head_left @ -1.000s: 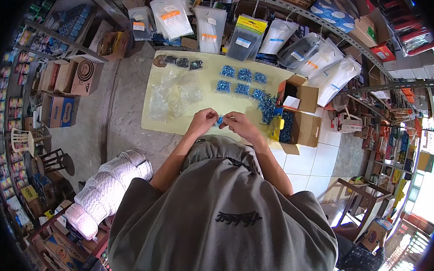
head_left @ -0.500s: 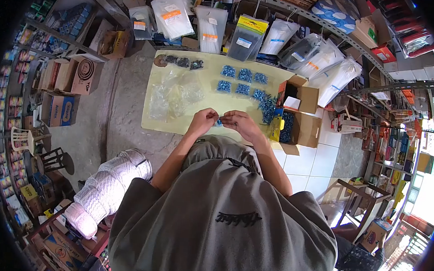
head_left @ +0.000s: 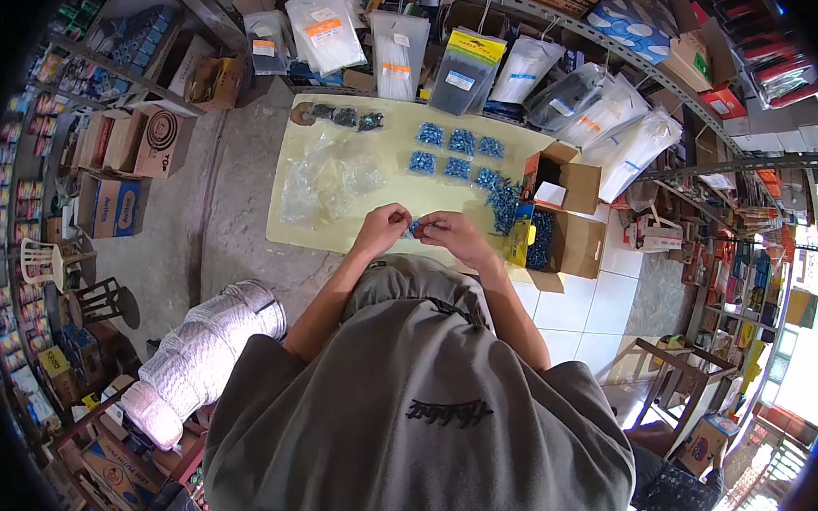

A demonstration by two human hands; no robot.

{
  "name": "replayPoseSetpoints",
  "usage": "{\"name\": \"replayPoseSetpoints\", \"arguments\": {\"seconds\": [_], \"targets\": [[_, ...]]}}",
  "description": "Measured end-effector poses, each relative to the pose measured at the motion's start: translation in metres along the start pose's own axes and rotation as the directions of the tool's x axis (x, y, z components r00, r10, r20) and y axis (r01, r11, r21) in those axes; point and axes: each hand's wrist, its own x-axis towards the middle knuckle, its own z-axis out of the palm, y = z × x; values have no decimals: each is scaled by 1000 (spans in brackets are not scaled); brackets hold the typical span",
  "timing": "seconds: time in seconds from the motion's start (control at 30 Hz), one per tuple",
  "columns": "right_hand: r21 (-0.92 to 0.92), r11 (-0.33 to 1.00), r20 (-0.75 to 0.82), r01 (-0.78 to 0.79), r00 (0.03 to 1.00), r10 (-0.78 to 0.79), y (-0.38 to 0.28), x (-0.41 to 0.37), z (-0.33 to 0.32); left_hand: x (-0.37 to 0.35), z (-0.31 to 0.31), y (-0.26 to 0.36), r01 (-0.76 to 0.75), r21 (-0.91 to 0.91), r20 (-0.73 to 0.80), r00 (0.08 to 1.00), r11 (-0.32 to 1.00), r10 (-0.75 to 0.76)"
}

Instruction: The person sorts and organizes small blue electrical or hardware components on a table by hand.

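My left hand [head_left: 386,227] and my right hand [head_left: 453,237] meet over the near edge of the pale yellow table [head_left: 395,176]. Their fingers are pinched together on a small bag of blue screws [head_left: 414,228], mostly hidden behind the fingers. Beyond my right hand, several filled bags of blue screws [head_left: 458,167] lie in two rows. A loose pile of blue screws [head_left: 503,208] spreads beside an opened cardboard box [head_left: 578,243] holding more of them. Flat clear plastic bags [head_left: 325,182] lie on the table's left part.
Small packs of dark pieces [head_left: 345,117] and a brown tape roll [head_left: 302,113] sit at the far left corner. Packs of cable ties [head_left: 470,69] hang behind the table. A wrapped rope bundle [head_left: 209,356] stands at left. Another person [head_left: 679,492] is at lower right.
My right hand's fingers have shifted slightly and curled closer around the small bag. My left hand stays almost where it was; the things on the table have not moved.
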Motion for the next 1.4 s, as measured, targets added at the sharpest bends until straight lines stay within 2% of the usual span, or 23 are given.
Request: {"name": "replayPoseSetpoints", "arguments": {"seconds": [0.17,0.23,0.33,0.43,0.67,0.83,0.97,1.27,1.33,1.37,1.4], "targets": [[-98,994,-76,42,996,-49,8,5,1,-1,0,3,10,9,-11,1000,1000,-10],[-1,1000,-126,20,992,-20,2,2,6,0,0,0,9,13,-10,1000,1000,-9],[40,998,-134,-56,989,61,-5,-2,10,1,1,-3,-3,10,-7,1000,1000,3],[19,999,-137,-47,989,49,-4,-2,9,1,1,-4,-16,-9,-8,1000,1000,16],[-41,998,-80,-47,996,44,-9,-6,9,2,1,-6,-20,26,-2,1000,999,20],[-96,979,0,-182,983,183,-11,-6,10,2,0,-6,-24,24,17,1000,999,23],[-81,978,-8,-194,981,194,-11,-6,13,2,2,-6,-26,-45,-13,1000,999,25],[-37,986,-91,-163,983,159,-15,-13,6,0,1,-2,4,-14,-13,1000,1000,-4],[-3,999,-136,-47,990,46,-14,-13,-5,1,1,-7,-13,-16,0,1000,1000,13],[-9,1000,-217,-13,976,11,-16,-13,-13,2,2,-9,-28,-18,14,999,999,28],[-153,987,-326,56,940,-104,-7,-2,-35,1,1,-8,-29,-18,14,999,999,29]]}}
